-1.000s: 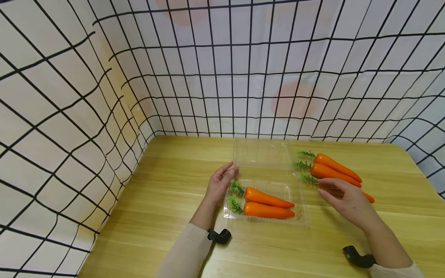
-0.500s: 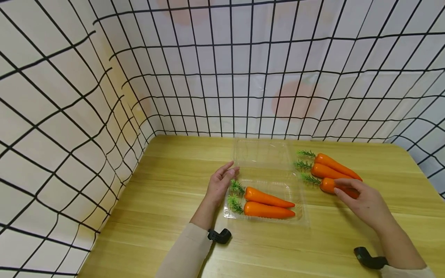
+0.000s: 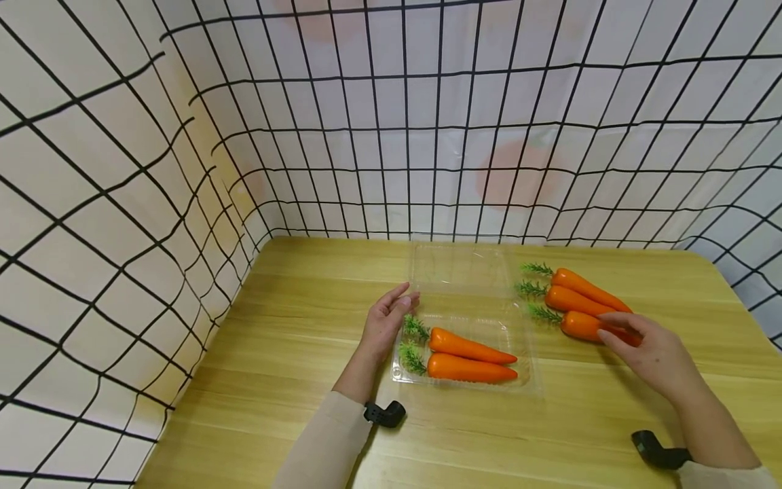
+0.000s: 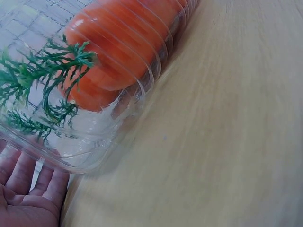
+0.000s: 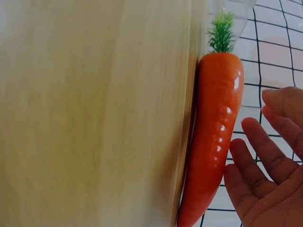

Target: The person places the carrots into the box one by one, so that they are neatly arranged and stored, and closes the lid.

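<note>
Steadying seems to be the L hand's [image 3: 383,324] job; it sits at the left end of the clear box [image 3: 467,320], fingers extended & a bit spread, tips by the rim (L wrist view puts them right at the plastic, though whether they press on it I can't tell); thin plastic prob. slides easily, which'd explain a hand there. In the box, 2 carrots [image 3: 467,345] lie side by side, green tops [image 3: 413,358] left, tips right; same heading prob. b/c tapered shapes nest tidier that way; the lid [image 3: 461,268] lies folded back toward the wire grid [image 3: 452,129], so the base is uncovered from above, i.e. easy access.

R hand [image 3: 650,350] is over the tip half of the nearest carrot [image 3: 580,327], 1 of 3 in a row on the table [image 3: 305,353], right of the box; fingers fairly wide, slightly bent, thumb apart, closed round nothing; R wrist view has the fingertips just beside the carrot's flank, little finger maybe touching; such loose fingers suggest light contact at most. The other 2, the middle carrot [image 3: 571,299] & far carrot [image 3: 589,286], lie close alongside, tops toward the box, tips away, matching the boxed pair's heading.
</note>
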Demonstrator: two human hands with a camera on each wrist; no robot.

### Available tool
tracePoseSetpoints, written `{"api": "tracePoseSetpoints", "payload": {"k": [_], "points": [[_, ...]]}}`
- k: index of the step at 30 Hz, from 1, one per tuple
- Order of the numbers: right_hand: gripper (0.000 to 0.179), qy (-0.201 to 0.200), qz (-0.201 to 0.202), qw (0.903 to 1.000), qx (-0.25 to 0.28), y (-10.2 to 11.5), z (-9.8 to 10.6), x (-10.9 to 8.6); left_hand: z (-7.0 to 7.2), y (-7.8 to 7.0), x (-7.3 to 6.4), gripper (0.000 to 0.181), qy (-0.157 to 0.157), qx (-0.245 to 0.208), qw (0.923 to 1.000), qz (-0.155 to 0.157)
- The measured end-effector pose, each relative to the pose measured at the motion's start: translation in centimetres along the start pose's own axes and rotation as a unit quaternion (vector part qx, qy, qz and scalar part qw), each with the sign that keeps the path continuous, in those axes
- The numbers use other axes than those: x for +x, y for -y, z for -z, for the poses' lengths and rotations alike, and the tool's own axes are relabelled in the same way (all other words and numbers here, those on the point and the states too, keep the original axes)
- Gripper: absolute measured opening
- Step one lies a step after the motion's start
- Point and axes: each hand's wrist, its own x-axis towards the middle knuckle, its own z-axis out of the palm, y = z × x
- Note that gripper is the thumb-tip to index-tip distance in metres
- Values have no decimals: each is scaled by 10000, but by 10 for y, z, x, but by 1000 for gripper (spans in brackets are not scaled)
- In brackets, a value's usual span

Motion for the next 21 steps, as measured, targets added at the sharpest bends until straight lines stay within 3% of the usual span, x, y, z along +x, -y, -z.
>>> {"api": "tracePoseSetpoints", "payload": {"k": [11,21], "points": [[54,191,-2,9996,-209,-7,4,5,0,-1,0,47,9,-62,10000,9],[63,763,-43,9964,-381,-13,3,11,0,0,0,48,47,-39,10000,2]]}}
